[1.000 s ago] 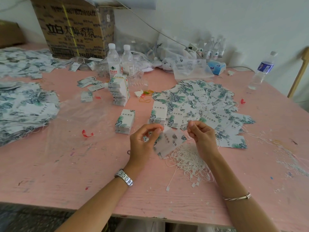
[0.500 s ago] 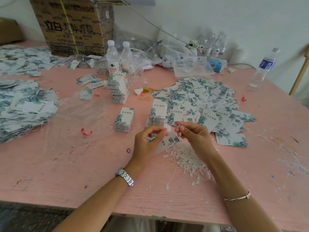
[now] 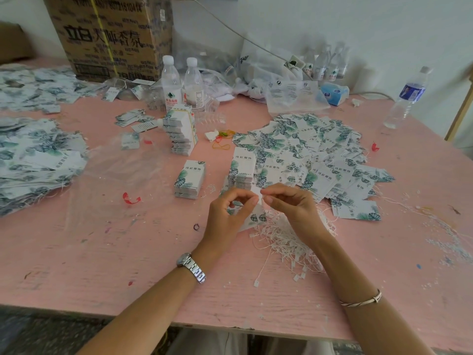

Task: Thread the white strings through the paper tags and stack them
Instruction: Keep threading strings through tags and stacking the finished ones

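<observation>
**Both hands pinching one paper tag above the string pile**

You are sitting at a pink bench (image 3: 102, 252) with both hands raised just in front of you. Your left hand (image 3: 227, 213) is holding a paper tag (image 3: 256, 217) between curled thumb and forefinger. Your right hand (image 3: 294, 208) is meeting it from 3 o'clock, its fingers (image 3: 267, 198) curled and pinching at the tag's upper edge. Whether a string end is also in that pinch is too small to tell.

The tag is hanging between your two hands, white at the top, with green leaf print at the bottom. Under your right hand and wrist, at 5 o'clock from the tag, a tangled pile of white strings (image 3: 286, 239) is lying on the bench.

A neat stack of tags (image 3: 242, 170) is sitting just beyond your hands at 12 o'clock. A second stack (image 3: 189, 179) is standing at 10 o'clock, with a taller stack (image 3: 181, 131) farther back behind it. A wide spread of loose tags (image 3: 307, 144) is covering the bench from 12 to 2 o'clock. A large heap of strung tags (image 3: 33, 160) is lying far out at 9 o'clock.

Two water bottles (image 3: 170, 83) are standing at 11 o'clock, in front of a cardboard box (image 3: 115, 34). You are wearing a metal watch (image 3: 192, 267) on your left wrist and a thin bracelet (image 3: 363, 299) on your right.
</observation>
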Demonstrator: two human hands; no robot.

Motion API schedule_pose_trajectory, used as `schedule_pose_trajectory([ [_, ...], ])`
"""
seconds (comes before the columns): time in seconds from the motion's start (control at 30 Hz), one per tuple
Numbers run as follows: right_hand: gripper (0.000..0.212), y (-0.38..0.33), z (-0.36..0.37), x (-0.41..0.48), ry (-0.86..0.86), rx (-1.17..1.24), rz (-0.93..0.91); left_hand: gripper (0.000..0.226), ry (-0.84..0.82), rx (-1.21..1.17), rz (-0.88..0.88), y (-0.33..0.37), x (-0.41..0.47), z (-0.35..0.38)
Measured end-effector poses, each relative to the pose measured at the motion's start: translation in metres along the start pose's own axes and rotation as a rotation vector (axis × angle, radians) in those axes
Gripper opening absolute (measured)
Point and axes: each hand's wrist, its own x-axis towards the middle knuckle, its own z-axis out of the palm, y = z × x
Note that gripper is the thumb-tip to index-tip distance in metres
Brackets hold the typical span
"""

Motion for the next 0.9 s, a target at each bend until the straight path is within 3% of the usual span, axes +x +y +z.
schedule_pose_trajectory([
  [0.43, 0.014, -0.0005, 0.0034, -0.001, 0.016, -0.001, 0.003, 0.005, -0.017, 0.01, -0.001, 0.0038, -0.0007, 0.0012],
  [0.7, 0.01, 0.0032, 0.0035, -0.0003, 0.063, -0.265, -0.116, 0.004, -0.001, 0.025, -0.02, 0.0022, -0.0019, 0.0001],
  [0.9, 0.008, 0.0044, 0.0033, -0.0015, 0.066, -0.268, -0.117, 0.012, -0.009, 0.031, -0.035, 0.0032, -0.002, -0.0002],
])
